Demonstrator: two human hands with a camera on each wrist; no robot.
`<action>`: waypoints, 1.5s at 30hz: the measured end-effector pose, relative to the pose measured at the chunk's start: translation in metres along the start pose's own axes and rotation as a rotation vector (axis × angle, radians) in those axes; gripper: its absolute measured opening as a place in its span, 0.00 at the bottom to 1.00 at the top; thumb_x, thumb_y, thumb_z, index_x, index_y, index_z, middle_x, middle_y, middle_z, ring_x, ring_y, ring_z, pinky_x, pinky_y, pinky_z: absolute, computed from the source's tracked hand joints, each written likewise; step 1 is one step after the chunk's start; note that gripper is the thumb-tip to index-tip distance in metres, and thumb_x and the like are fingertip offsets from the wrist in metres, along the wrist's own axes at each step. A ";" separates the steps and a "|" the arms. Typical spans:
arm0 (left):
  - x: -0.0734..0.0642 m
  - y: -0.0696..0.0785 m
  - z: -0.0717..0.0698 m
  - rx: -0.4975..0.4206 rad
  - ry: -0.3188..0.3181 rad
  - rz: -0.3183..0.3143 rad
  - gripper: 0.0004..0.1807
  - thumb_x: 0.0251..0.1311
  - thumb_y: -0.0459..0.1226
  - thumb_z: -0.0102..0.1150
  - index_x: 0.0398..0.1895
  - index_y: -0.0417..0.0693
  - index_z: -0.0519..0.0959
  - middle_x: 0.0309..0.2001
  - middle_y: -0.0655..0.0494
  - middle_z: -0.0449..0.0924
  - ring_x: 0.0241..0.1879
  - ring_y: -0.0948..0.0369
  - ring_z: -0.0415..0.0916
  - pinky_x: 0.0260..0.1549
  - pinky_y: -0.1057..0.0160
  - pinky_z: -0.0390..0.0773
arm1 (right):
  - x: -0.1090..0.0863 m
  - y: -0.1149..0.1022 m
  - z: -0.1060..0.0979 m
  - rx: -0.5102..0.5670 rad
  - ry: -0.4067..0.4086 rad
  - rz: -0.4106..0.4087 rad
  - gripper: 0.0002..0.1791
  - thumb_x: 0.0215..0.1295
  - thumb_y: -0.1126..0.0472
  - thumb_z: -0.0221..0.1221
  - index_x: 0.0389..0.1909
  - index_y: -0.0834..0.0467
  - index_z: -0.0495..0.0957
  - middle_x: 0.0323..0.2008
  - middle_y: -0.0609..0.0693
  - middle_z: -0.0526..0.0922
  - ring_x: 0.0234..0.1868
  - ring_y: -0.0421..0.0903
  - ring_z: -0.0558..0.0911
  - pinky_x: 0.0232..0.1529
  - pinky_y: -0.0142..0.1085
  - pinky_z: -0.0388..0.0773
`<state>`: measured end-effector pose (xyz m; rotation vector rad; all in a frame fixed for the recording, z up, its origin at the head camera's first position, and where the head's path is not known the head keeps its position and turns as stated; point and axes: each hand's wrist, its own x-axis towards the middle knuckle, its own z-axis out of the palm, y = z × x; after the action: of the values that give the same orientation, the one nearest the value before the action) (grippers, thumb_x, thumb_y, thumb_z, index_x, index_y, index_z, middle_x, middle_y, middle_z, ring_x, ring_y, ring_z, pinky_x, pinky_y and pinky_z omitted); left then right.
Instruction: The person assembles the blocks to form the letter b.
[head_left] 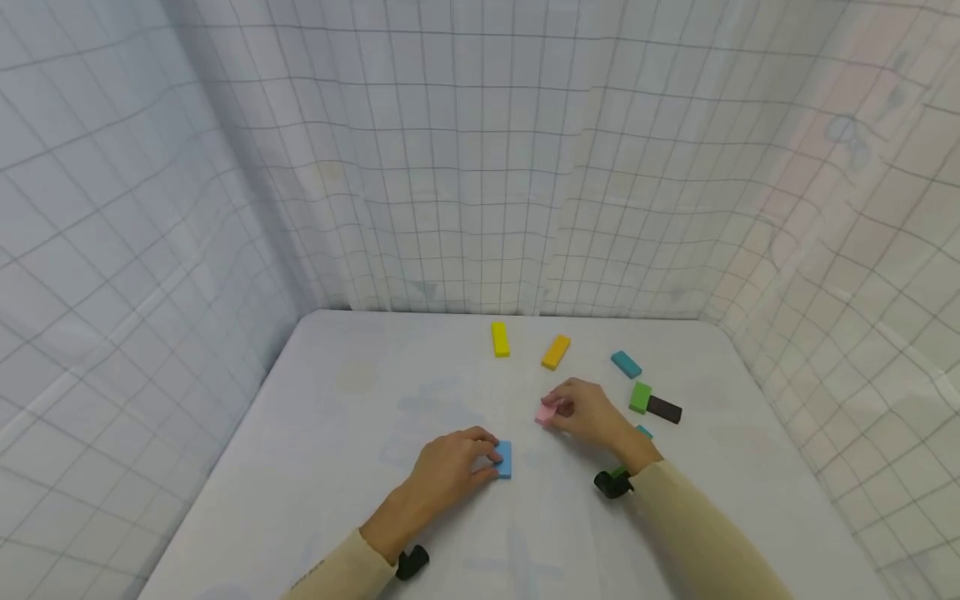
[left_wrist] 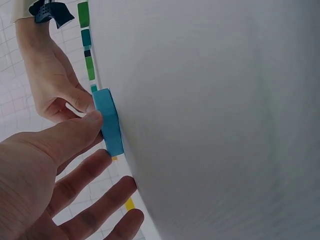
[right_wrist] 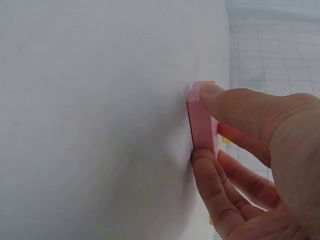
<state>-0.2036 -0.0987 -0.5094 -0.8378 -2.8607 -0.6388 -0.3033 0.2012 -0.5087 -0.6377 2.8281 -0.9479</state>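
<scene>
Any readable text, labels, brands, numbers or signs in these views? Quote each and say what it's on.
No legible text in any view.
Left sleeve: dark marks, too small to read, possibly not lettering.
Blue block, pink block: none visible on the sides that show.

I see the left hand (head_left: 452, 467) holding a light blue block (head_left: 506, 460), the right hand (head_left: 588, 411) a pink block (head_left: 545, 413). Past both grips, a yellow block (head_left: 500, 340), an orange block (head_left: 556, 352); right of them, a teal block (head_left: 626, 364), a green block (head_left: 640, 398), a near-black block (head_left: 664, 409). White, dark-gridded cloth (head_left: 495, 167) hangs beyond.
</scene>
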 end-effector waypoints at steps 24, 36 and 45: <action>0.002 -0.001 0.002 -0.001 -0.003 0.001 0.09 0.68 0.41 0.86 0.48 0.52 0.99 0.60 0.58 0.95 0.57 0.54 0.96 0.57 0.48 0.96 | 0.020 -0.026 0.025 0.069 -0.067 -0.106 0.14 0.78 0.58 0.78 0.59 0.55 0.96 0.66 0.56 0.92 0.62 0.53 0.93 0.66 0.47 0.93; 0.000 0.001 0.001 -0.013 -0.002 0.000 0.08 0.68 0.40 0.86 0.48 0.52 0.99 0.59 0.57 0.95 0.56 0.54 0.96 0.55 0.48 0.96 | 0.026 -0.035 0.036 0.120 -0.102 -0.119 0.12 0.78 0.59 0.77 0.58 0.53 0.96 0.65 0.53 0.93 0.63 0.50 0.93 0.67 0.44 0.92; 0.000 0.002 0.001 0.010 0.029 0.010 0.08 0.67 0.40 0.87 0.47 0.52 1.00 0.58 0.58 0.94 0.53 0.56 0.96 0.51 0.51 0.96 | 0.025 -0.039 0.038 0.159 -0.117 -0.161 0.12 0.78 0.60 0.76 0.58 0.53 0.96 0.65 0.53 0.93 0.64 0.52 0.93 0.66 0.42 0.93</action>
<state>-0.2028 -0.0967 -0.5100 -0.8346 -2.8297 -0.6295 -0.3036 0.1414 -0.5149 -0.8796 2.5995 -1.1084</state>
